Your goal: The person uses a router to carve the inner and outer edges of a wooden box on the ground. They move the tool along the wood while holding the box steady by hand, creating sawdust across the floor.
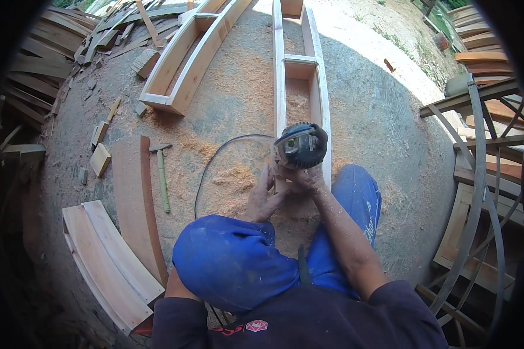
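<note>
A black corded power tool (301,146) with a round, ribbed top stands over the near part of a long wooden frame (279,99). My right hand (310,178) is wrapped round the tool's near side, its fingers partly hidden beneath it. Just left of the tool, at the frame's near end, my left hand (264,199) has its fingers stretched out and apart; whether it touches the wood I cannot tell. The tool hides its own underside and the wood below. A black cord (206,166) curves from it to the left, across shavings, toward my knee.
Another curved frame (183,93) lies at the far left. A hammer (162,177) with a green handle rests beside a curved board (135,198); pale curved pieces (108,256) lie nearer. Metal frames (477,174) stand at right, and stacked boards (46,58) at left. Sawdust (233,183) covers the concrete.
</note>
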A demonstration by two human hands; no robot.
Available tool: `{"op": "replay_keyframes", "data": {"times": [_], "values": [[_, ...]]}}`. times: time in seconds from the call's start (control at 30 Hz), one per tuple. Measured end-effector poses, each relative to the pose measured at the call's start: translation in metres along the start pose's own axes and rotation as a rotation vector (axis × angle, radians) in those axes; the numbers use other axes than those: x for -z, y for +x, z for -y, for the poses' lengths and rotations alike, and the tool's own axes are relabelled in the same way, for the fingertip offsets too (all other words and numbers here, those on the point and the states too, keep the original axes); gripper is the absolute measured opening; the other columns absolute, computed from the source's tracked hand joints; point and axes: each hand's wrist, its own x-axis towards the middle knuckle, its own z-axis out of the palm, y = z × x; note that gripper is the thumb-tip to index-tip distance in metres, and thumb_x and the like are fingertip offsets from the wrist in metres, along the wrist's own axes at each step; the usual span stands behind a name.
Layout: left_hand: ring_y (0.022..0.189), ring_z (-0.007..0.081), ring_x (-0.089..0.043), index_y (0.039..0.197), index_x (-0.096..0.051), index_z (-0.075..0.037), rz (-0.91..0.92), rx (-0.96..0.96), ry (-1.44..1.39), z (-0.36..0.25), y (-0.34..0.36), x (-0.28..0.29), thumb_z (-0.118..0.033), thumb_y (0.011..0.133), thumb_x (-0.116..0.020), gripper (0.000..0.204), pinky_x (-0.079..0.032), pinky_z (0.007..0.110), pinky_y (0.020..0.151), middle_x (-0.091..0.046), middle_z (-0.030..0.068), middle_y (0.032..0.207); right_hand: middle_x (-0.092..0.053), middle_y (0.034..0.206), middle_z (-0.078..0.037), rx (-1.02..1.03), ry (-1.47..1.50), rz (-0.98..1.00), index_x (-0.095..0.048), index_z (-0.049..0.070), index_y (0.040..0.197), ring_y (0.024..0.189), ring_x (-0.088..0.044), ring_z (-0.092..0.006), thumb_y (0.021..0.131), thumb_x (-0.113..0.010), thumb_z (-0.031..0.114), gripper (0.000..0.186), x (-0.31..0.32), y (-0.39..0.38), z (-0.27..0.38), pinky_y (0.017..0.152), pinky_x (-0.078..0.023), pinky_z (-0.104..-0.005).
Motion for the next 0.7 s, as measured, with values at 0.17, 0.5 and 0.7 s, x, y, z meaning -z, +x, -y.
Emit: {"op": "replay_keyframes", "data": {"times": [0.17,0.5,0.7], "values": [[0.153,0.0333,-0.04,0.164,-0.008,0.01,-0.011,-0.007,-0.012,-0.002,0.001,-0.001,-0.019,0.093,-0.08,0.105,-0.036,0.039,0.123,-0.037,0.0285,0.165,-0.071,0.121,-0.004,0.037,-0.123,0.028,-0.058,0.007,0.133,0.111,-0.068,-0.0141,0.077,-0.089,0.011,0.065,0.003,0.018,-0.009,0.095,-0.056,-0.0329],[0.159,0.0298,-0.027,0.164,-0.005,0.01,0.0,0.103,-0.279,-0.01,0.009,-0.007,-0.004,0.093,-0.075,0.101,-0.028,0.04,0.128,-0.023,0.0254,0.172,-0.072,0.121,-0.004,0.104,-0.182,0.009,-0.059,0.01,0.129,0.109,-0.07,-0.0142,0.076,-0.09,0.012,0.061,0.007,0.057,-0.015,0.093,-0.058,-0.0329],[0.158,0.0268,-0.028,0.165,-0.007,0.008,-0.006,0.123,-0.295,-0.019,0.01,-0.006,0.003,0.093,-0.07,0.096,-0.026,0.039,0.128,-0.024,0.022,0.172,-0.074,0.117,-0.003,0.073,-0.163,0.017,-0.06,0.01,0.129,0.109,-0.07,-0.0143,0.077,-0.09,0.014,0.06,0.007,0.075,-0.005,0.093,-0.058,-0.0329]]}}
